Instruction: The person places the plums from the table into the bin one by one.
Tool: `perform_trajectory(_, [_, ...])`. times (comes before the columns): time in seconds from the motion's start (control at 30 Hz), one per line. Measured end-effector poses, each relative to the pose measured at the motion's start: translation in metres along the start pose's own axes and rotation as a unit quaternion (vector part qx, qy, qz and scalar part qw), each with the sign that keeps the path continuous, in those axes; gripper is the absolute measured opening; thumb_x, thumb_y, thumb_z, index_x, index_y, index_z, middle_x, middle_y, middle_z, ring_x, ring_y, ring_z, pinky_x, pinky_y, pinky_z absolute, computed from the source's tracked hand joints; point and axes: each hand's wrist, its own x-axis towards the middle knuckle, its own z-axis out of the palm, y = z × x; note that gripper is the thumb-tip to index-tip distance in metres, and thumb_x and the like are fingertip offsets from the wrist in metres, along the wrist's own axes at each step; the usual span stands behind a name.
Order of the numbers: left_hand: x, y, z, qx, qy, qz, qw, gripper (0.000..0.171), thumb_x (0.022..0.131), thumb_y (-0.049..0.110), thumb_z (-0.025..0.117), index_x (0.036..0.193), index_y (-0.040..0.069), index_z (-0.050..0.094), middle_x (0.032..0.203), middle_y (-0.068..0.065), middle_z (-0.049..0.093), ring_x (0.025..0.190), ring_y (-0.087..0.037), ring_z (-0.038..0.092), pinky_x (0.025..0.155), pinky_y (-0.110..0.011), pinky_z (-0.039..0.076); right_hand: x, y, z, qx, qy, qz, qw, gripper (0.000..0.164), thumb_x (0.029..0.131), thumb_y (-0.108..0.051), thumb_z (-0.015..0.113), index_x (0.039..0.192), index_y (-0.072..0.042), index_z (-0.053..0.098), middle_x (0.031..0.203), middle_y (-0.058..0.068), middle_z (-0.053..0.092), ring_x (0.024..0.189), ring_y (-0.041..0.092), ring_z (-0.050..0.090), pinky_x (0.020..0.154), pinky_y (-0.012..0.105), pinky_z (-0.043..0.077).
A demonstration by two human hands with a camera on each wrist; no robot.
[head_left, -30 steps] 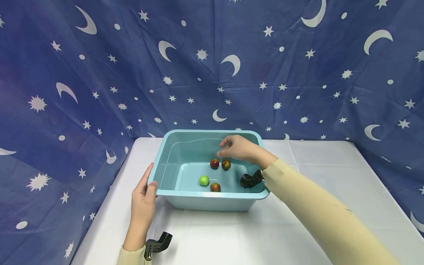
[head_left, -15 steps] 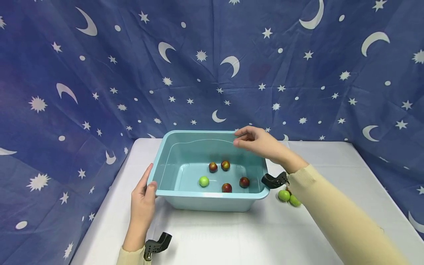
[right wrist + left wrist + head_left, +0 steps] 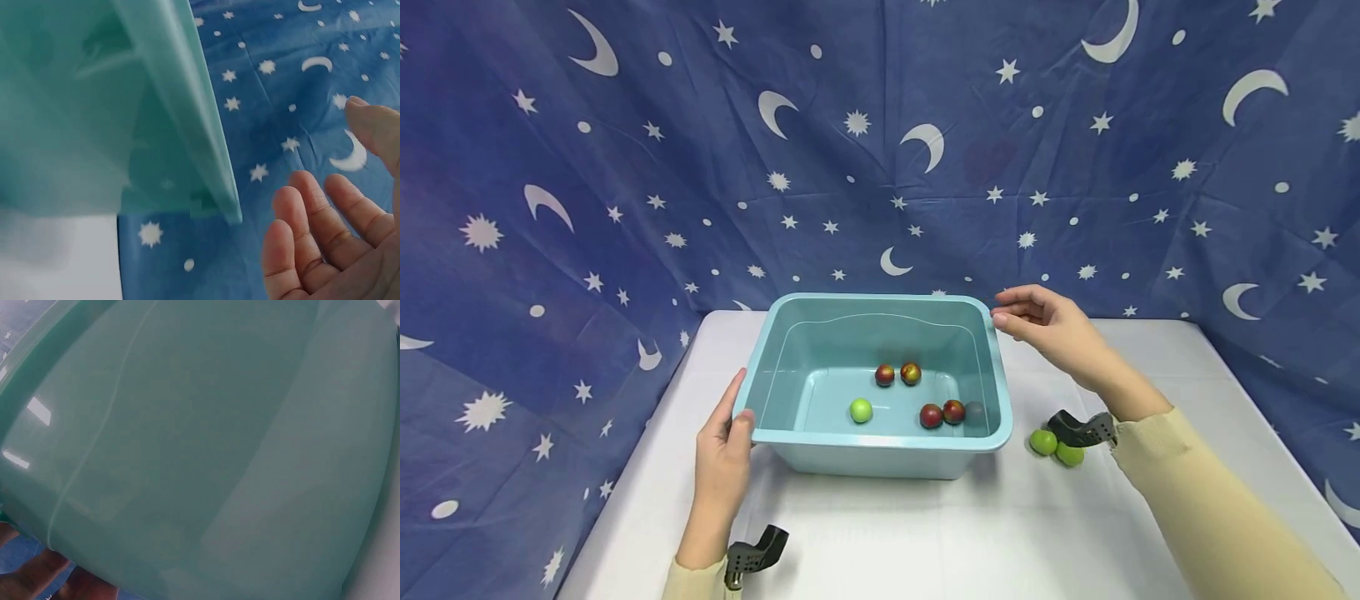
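Note:
A light blue plastic basin (image 3: 880, 443) stands in the middle of the table. My left hand (image 3: 722, 458) holds its left rim, thumb near the front corner and fingers along the outside; the left wrist view shows the basin wall (image 3: 187, 456) with some fingers (image 3: 34, 575) below. My right hand (image 3: 1048, 333) is just past the right rim near the back corner, its fingers loosely bent and nothing in them. On the basin floor lie several small dark red fruits, two at the back (image 3: 884, 375) and two side by side at the right (image 3: 931, 416), plus one green fruit (image 3: 861, 410).
Two green fruits (image 3: 1042, 442) lie on the white tablecloth (image 3: 880, 533) right of the basin, partly behind the right wrist camera (image 3: 1078, 429). A blue curtain (image 3: 880, 167) with moons and stars hangs behind and at the sides.
My right hand has moved from over the basin to beyond its right rim. The front red fruit has rolled right, beside another one. Two green fruits on the table have come into view.

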Motion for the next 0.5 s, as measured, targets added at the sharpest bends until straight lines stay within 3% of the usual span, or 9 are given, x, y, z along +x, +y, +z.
perform_trajectory(0.2, [0.0, 0.0, 0.001, 0.003, 0.002, 0.001, 1.0, 0.049, 0.099, 0.013, 0.043, 0.141, 0.038, 0.048, 0.142, 0.009, 0.047, 0.125, -0.013, 0.048, 0.091, -0.014, 0.042, -0.015, 0.022, -0.017, -0.009, 0.047, 0.027, 0.998, 0.049, 0.09, -0.037, 0.068, 0.13, -0.011, 0.054, 0.118, 0.013, 0.061, 0.098, 0.019, 0.059, 0.081, 0.024, 0.051])
perform_trajectory(0.5, [0.0, 0.002, 0.001, 0.004, 0.002, -0.001, 1.0, 0.049, 0.099, 0.014, 0.043, 0.141, 0.039, 0.048, 0.142, 0.009, 0.048, 0.124, -0.013, 0.048, 0.09, -0.014, 0.042, -0.036, 0.075, -0.032, -0.054, 0.044, 0.083, 0.994, 0.06, 0.091, -0.045, 0.064, 0.138, -0.011, 0.047, 0.119, 0.009, 0.059, 0.099, 0.019, 0.056, 0.081, 0.022, 0.048])
